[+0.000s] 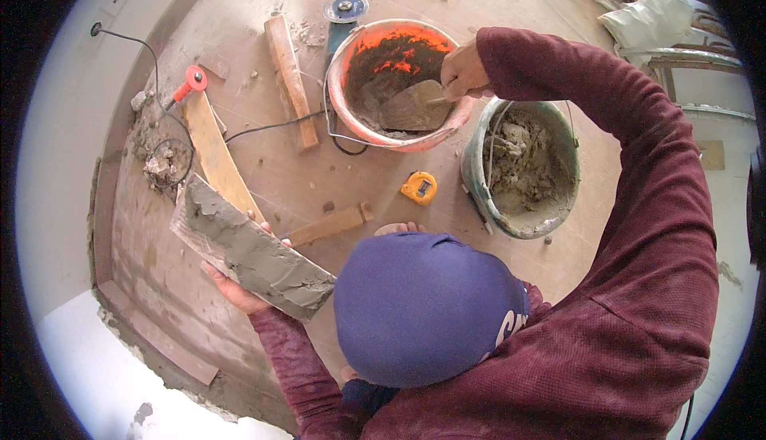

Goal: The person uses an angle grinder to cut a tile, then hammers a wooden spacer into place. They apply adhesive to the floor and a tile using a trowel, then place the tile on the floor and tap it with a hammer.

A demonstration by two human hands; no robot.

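My left hand [235,292] grips a narrow tile strip [182,224] across its width, fingertips showing over the far edge. Wet grey mortar [259,252] covers most of its upturned face. My right hand [465,71] is closed round the handle of a trowel [416,106], and the handle is mostly hidden. The trowel blade lies inside an orange bucket [459,125] whose inner wall is smeared with mortar. To the right of that stands a dark green bucket [476,170] holding thick, lumpy mortar [523,165].
A yellow tape measure [419,188] lies before the buckets. An angle grinder [345,7] is behind the orange one. Wooden pieces [287,73], a long tan strip [219,153] and a black cord [275,125] lie leftward. A blue cap [423,304] hides the lower middle.
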